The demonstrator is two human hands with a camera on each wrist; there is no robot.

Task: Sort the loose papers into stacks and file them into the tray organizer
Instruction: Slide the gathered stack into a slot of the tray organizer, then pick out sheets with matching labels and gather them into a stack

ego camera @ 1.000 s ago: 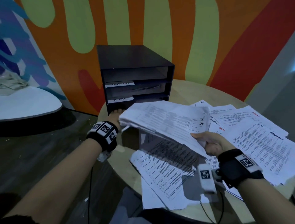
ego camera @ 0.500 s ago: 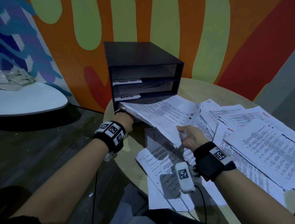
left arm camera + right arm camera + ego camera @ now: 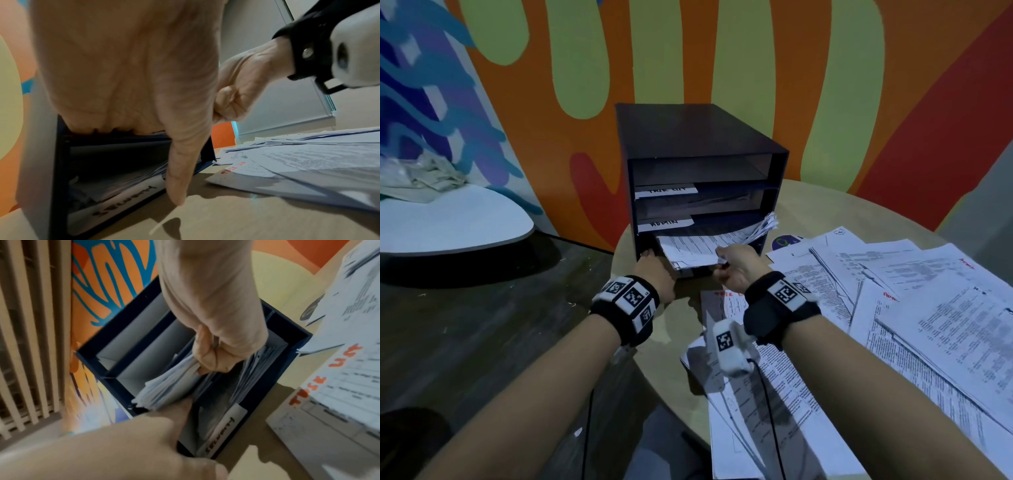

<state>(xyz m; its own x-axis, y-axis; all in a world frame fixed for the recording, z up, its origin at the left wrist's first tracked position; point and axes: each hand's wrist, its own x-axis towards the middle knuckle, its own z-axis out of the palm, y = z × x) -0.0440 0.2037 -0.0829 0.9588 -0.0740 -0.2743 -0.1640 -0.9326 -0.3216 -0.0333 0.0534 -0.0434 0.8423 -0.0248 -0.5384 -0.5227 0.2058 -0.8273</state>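
Organizer: a dark tray organizer (image 3: 698, 137) with three stacked open-fronted slots stands at the far edge of a round wooden table (image 3: 822, 202), against a wall painted in orange and green shapes
Paper stack: a thick stack of papers (image 3: 702, 248) sits partway inside the organizer's bottom slot, its near end sticking out and its right corner curling upward
Right hand: the right hand (image 3: 738, 269) pinches the near edge of that stack, fingers curled around it
Left hand: the left hand (image 3: 655, 270) is at the organizer's lower left front, fingers reaching into the bottom slot (their grip is hidden, so I cannot tell)
Loose papers: printed loose sheets (image 3: 893, 301) lie fanned across the table, right of the organizer
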